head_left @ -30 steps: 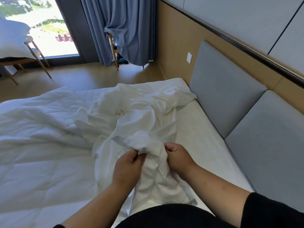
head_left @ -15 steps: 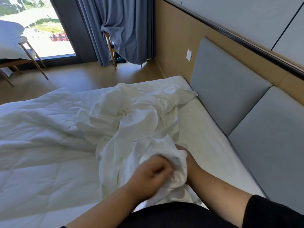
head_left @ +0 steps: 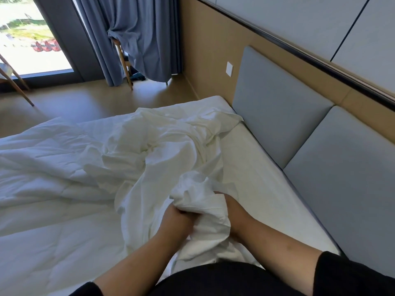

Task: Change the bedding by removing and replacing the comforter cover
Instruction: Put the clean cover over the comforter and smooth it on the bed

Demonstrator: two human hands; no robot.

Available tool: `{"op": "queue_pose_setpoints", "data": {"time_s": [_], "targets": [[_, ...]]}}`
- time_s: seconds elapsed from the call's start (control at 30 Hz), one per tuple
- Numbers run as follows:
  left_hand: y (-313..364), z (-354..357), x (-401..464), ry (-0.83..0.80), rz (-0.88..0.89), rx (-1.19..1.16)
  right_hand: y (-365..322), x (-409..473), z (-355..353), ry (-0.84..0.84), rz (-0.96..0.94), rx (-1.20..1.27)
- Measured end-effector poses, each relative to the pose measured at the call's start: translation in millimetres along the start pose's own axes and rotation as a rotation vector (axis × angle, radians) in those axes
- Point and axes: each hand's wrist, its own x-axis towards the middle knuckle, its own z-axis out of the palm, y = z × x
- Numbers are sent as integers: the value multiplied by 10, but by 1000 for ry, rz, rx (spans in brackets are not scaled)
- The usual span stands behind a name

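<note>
Comforter cover: white, crumpled, frame centre; bunched end held in grip of left hand and right hand.

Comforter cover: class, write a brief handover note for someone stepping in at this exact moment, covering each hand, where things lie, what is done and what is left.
Left hand: grips a bunched fold of the comforter cover.
Right hand: holds the same bunch, partly hidden under the cloth.
Cover: crumpled along the bed's headboard side.
Comforter: spread bare on the left side of the bed.
Done: the comforter looks uncovered.
Left: find the cover's opening or corners, get the comforter inside, then spread it flat.
</note>
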Motion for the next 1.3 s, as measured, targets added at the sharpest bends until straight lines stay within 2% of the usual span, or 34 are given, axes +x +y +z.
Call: {"op": "queue_pose_setpoints", "data": {"time_s": [0.03,0.1,0.17,0.23,0.27,0.3,0.37,0.43,0.47,0.5,0.53,0.57,0.63,0.67,0.7,0.83,0.97,1.23,1.27,1.3], "targets": [[-40,-41,60,25,-6,-85,1,10,-7,78,-14,42],[-71,-157,143,45,-29,-186,19,15,-98,347,-14,197],[-94,-264,199,34,11,-254,48,12,-246,607,-29,218],[-81,-354,244,66,4,-374,94,-57,-454,754,-94,215],[-59,-401,253,80,-20,-428,125,-115,-552,743,-139,162],[-61,-449,285,82,-51,-482,179,-170,-629,661,-145,39],[-48,-480,328,13,-117,-541,323,-275,-635,302,10,-280],[-60,-414,333,-85,-182,-558,437,-385,-465,-97,192,-439],[-73,-368,317,-106,-184,-508,469,-416,-381,-207,211,-456],[-73,-324,315,-141,-161,-464,488,-426,-329,-241,171,-451],[-33,-282,284,-173,-121,-421,465,-409,-306,-217,123,-409],[-35,-252,305,-222,-46,-353,418,-371,-311,-124,87,-282],[69,-194,254,-339,92,-206,277,-253,-383,104,120,158],[112,-186,228,-375,99,-158,211,-203,-411,166,139,312],[109,-176,233,-407,82,-146,141,-155,-438,195,129,335],[116,-171,195,-461,31,-154,-45,-88,-307,72,-34,-91],[219,-266,218,-413,16,-137,35,-6,-184,177,-96,-156],[754,-327,660,-346,224,-106,45,-101,-241,-55,53,238],[748,-255,737,-305,301,-2,41,-100,-240,-53,52,266],[709,-184,803,-220,414,203,51,-90,-239,-37,55,293]]}}
